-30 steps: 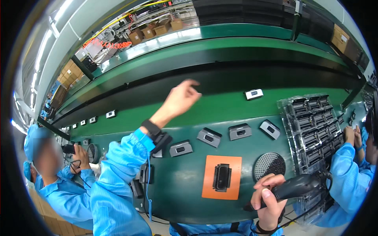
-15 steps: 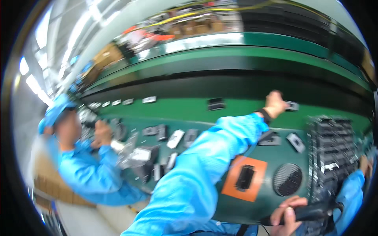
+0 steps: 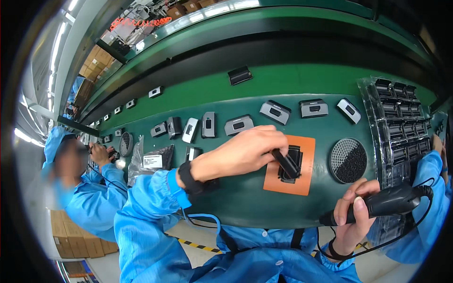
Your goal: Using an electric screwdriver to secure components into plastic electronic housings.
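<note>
My left hand (image 3: 250, 148), with a black strap at the wrist, pinches a small black plastic piece (image 3: 285, 164). The piece is tilted over a black part (image 3: 297, 153) that lies on an orange mat (image 3: 300, 187); whether the two touch, I cannot tell. My right hand (image 3: 355, 210) is closed around the front of a black electric screwdriver (image 3: 394, 203), which lies nearly level, its narrow end toward the left and its cord trailing from the back. Just beyond that hand sits a round dish (image 3: 340, 150) partly filled with small black screws.
Several grey-and-black housings (image 3: 275, 112) stand in a row behind the mat. Clear trays of black parts (image 3: 398, 127) lie at the right, where a co-worker's blue sleeve (image 3: 427, 174) shows. Another person (image 3: 94, 198) works at the left beside a labelled bag (image 3: 158, 160). A green belt (image 3: 198, 92) runs behind.
My left hand has come back from the green belt to the orange mat and now holds the small black piece. The right hand still grips the screwdriver. The view has shifted.
</note>
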The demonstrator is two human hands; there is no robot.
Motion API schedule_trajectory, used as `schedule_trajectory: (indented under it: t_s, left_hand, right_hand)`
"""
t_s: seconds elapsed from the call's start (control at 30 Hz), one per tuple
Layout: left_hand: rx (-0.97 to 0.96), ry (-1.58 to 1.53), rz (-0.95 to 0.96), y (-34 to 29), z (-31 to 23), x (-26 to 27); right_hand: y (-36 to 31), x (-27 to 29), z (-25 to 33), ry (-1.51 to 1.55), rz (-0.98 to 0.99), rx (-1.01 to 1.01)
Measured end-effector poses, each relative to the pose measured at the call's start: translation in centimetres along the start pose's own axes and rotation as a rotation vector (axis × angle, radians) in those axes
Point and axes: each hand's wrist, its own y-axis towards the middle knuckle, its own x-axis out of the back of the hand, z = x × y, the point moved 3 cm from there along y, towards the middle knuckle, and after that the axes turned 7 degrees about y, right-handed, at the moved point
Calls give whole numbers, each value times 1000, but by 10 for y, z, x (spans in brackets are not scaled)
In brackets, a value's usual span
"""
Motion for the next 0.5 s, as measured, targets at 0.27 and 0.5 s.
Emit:
schedule_trajectory:
  t_s: [0.27,0.5]
  left_hand:
    - [-723,371,20,28,-2,-19]
    - [-907,744,-26,23,1,-48]
  right_hand:
    - [-19,22,10,-171,-20,99]
    - [19,-16,5,-80,45,6]
